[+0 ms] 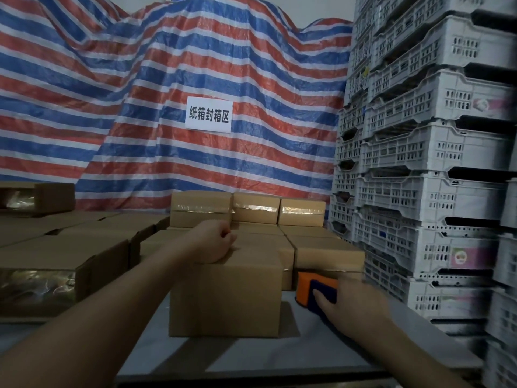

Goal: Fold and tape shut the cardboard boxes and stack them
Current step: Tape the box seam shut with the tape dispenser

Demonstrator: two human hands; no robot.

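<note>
The box [225,298], mid-desk [251,357] near the front edge, looks light and stiff; hold its sides. Left grip [214,242] rests curled on its top. Right grip [355,306] touches the tape dispenser [303,285]; I cannot tell whether it has closed.

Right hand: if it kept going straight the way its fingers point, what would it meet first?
The tape dispenser. The right hand seems to reach its blue part, though whether they actually touch is unclear.

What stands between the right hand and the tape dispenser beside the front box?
Nothing visible does. The right hand touches the blue part of the tape dispenser, which sits on the table just right of the front box that the left hand rests on.
</note>
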